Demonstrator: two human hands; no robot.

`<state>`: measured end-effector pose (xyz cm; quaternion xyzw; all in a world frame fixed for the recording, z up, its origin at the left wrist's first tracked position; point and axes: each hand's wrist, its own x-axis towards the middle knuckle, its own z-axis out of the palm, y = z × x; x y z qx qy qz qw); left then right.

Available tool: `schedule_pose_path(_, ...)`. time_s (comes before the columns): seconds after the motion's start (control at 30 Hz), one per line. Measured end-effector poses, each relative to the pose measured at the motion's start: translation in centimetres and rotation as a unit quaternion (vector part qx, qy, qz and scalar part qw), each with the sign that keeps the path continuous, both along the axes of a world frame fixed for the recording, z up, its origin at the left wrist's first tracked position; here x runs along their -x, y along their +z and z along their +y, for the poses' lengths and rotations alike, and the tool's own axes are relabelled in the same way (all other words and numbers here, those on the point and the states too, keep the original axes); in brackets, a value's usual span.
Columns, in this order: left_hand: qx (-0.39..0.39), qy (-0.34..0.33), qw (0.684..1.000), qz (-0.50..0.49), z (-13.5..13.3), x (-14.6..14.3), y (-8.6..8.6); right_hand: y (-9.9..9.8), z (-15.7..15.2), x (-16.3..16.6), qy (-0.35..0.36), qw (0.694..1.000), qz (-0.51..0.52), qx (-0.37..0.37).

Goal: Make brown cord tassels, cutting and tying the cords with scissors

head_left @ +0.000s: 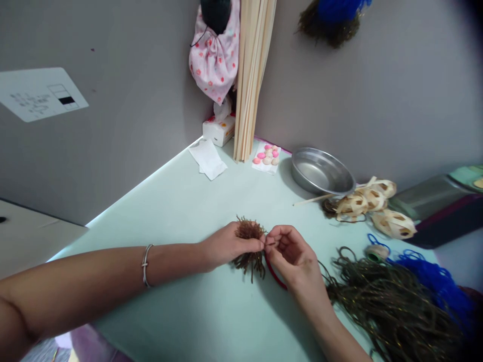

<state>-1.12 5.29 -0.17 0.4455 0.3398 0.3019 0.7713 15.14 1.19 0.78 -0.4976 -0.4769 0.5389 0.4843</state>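
My left hand (226,246) is closed around a bushy bundle of brown yarn (249,230), whose cut ends stick out above and below the thumb. Close against it, my right hand (292,254) is in a pinch, its fingertips meeting the left thumb tip at the bundle's right side. What lies between those fingertips is too small to make out. A curved dark red band (276,275) shows below the right fingers, partly hidden by that hand. Dark strands run from behind the right wrist to a pile of brown-green yarn (388,296).
Blue yarn (430,276) and a small spool (377,253) lie by the pile. Behind are woven pale balls (392,223), a metal bowl (322,171), pink and beige pieces (267,155) on paper, upright wooden strips (251,80), a tissue box (218,131) and white paper (209,160).
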Motion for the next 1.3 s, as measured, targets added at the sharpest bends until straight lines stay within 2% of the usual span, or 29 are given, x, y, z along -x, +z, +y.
schedule_pose_path(0.23, 0.068, 0.044, 0.995, -0.067, 0.39, 0.06, 0.31, -0.4, 0.33, -0.35, -0.002, 1.0, -0.002, 0.015)
schedule_pose_path(0.57, 0.031, 0.065, 0.996, -0.055, 0.0, -0.14, 0.03, -0.15, 0.22, -0.21, 0.001, 1.0, -0.011, 0.01)
schedule_pose_path(0.9, 0.068, -0.004, 0.994, -0.082, 0.26, -0.03, -0.53, 0.15, 0.14, -0.19, -0.01, 1.0, -0.002, 0.017)
schedule_pose_path(1.3, 0.057, 0.042, 0.992, -0.107, -0.08, -0.05, 0.22, 0.01, 0.18, 0.07, 0.004, 1.0, 0.006, 0.022)
